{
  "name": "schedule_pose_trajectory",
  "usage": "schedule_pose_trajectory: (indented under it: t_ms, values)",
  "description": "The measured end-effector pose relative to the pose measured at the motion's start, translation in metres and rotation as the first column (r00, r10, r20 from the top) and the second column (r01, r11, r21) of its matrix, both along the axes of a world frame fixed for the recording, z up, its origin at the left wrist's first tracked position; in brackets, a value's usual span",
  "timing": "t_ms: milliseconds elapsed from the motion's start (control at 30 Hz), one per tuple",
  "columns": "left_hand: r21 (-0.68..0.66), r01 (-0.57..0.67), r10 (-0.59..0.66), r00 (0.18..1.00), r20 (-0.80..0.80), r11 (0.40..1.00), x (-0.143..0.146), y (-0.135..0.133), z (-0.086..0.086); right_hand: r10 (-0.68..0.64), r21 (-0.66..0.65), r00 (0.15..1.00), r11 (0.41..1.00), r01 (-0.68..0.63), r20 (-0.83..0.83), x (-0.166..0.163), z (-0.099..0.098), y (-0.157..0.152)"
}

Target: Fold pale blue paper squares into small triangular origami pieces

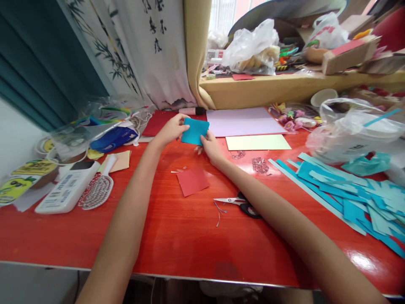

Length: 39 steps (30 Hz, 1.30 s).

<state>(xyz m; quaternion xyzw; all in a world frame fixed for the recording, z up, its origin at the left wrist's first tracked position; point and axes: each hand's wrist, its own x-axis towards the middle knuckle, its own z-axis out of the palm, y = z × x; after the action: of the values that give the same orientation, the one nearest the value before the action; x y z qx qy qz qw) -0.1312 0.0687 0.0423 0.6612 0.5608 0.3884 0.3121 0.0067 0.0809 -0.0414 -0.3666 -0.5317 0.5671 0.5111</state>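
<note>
Both of my hands hold a small stack of blue paper squares [195,131] above the far middle of the table. My left hand [175,128] pinches its left edge, thumb on top. At its lower right corner, my right hand [211,146] grips it between thumb and fingers. A red paper square [193,181] lies flat on the table below. Scissors [237,202] with black handles rest under my right forearm, blades pointing left and handles partly hidden. Thin paper trimmings [219,211] lie beside the blades.
Blue paper strips [344,190] are piled at right, near a plastic bag [354,131]. Behind my hands lie a lilac sheet [243,121] and a pale yellow sheet [257,142]. A hairbrush [98,190] and a white box-shaped item [68,185] are at left on the red table [177,249].
</note>
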Motion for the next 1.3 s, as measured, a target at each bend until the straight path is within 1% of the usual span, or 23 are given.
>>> schedule_pose_trajectory:
  t_ms: [100, 167, 267, 367, 433, 533, 667, 733, 800, 867, 900, 967, 1033, 1100, 1167, 1233, 1300]
  values:
    - [-0.07, -0.004, 0.018, 0.98, 0.2, 0.998, -0.001, 0.005, -0.015, -0.023, -0.037, 0.999, 0.999, 0.022, -0.03, 0.002, 0.001, 0.001]
    - [-0.086, -0.005, 0.026, 0.969, 0.246, 0.996, -0.001, 0.01, -0.027, -0.028, -0.051, 0.999, 0.998, 0.025, -0.042, 0.003, 0.001, 0.002]
    - [-0.051, -0.04, 0.054, 0.951, 0.304, 0.998, 0.002, 0.016, -0.047, -0.038, -0.065, 0.998, 0.997, 0.035, -0.053, 0.002, 0.001, 0.002]
    - [0.01, -0.134, 0.119, 0.907, 0.404, 0.991, 0.009, 0.019, -0.066, -0.049, -0.086, 0.998, 0.995, 0.044, -0.048, 0.001, 0.002, 0.003]
    - [0.031, -0.183, 0.148, 0.876, 0.459, 0.983, 0.012, 0.02, -0.076, -0.047, -0.106, 0.998, 0.993, 0.042, -0.05, 0.002, 0.002, 0.004]
    - [0.048, -0.243, 0.182, 0.829, 0.529, 0.969, 0.01, 0.019, -0.081, -0.022, -0.137, 0.997, 0.991, 0.012, -0.072, 0.005, 0.002, 0.005]
    - [0.054, -0.304, 0.209, 0.761, 0.615, 0.951, 0.003, 0.014, -0.078, 0.03, -0.141, 0.998, 0.989, -0.039, -0.064, 0.01, 0.004, 0.004]
    - [0.049, -0.316, 0.209, 0.728, 0.653, 0.947, 0.001, 0.009, -0.075, 0.053, -0.14, 0.998, 0.989, -0.055, -0.014, 0.015, 0.011, 0.003]
    - [0.034, -0.315, 0.207, 0.696, 0.687, 0.948, 0.0, 0.003, -0.074, 0.107, -0.153, 0.991, 0.984, -0.095, 0.076, 0.024, 0.024, 0.0]
    - [0.017, -0.329, 0.215, 0.653, 0.726, 0.944, -0.001, -0.005, -0.073, 0.2, -0.175, 0.958, 0.97, -0.165, 0.205, 0.036, 0.04, -0.006]
    - [0.008, -0.335, 0.218, 0.631, 0.745, 0.942, -0.002, -0.01, -0.073, 0.251, -0.188, 0.927, 0.961, -0.204, 0.278, 0.042, 0.048, -0.011]
    - [-0.013, -0.348, 0.229, 0.589, 0.775, 0.937, -0.004, -0.02, -0.073, 0.354, -0.239, 0.825, 0.932, -0.272, 0.441, 0.051, 0.059, -0.022]
    - [-0.044, -0.344, 0.244, 0.566, 0.787, 0.938, -0.005, -0.032, -0.072, 0.432, -0.299, 0.691, 0.901, -0.313, 0.579, 0.054, 0.062, -0.037]
    - [-0.083, -0.318, 0.26, 0.566, 0.782, 0.944, -0.007, -0.042, -0.072, 0.421, -0.284, 0.592, 0.906, -0.313, 0.687, 0.048, 0.058, -0.052]
    - [-0.123, -0.28, 0.27, 0.581, 0.768, 0.952, -0.008, -0.05, -0.071, 0.358, -0.212, 0.538, 0.925, -0.316, 0.763, 0.037, 0.05, -0.068]
    - [-0.153, -0.255, 0.28, 0.596, 0.753, 0.955, -0.011, -0.055, -0.069, 0.278, -0.114, 0.514, 0.938, -0.326, 0.811, 0.024, 0.042, -0.082]
    - [-0.168, -0.263, 0.297, 0.601, 0.742, 0.95, -0.015, -0.058, -0.067, 0.187, -0.005, 0.516, 0.943, -0.332, 0.836, 0.012, 0.033, -0.095]
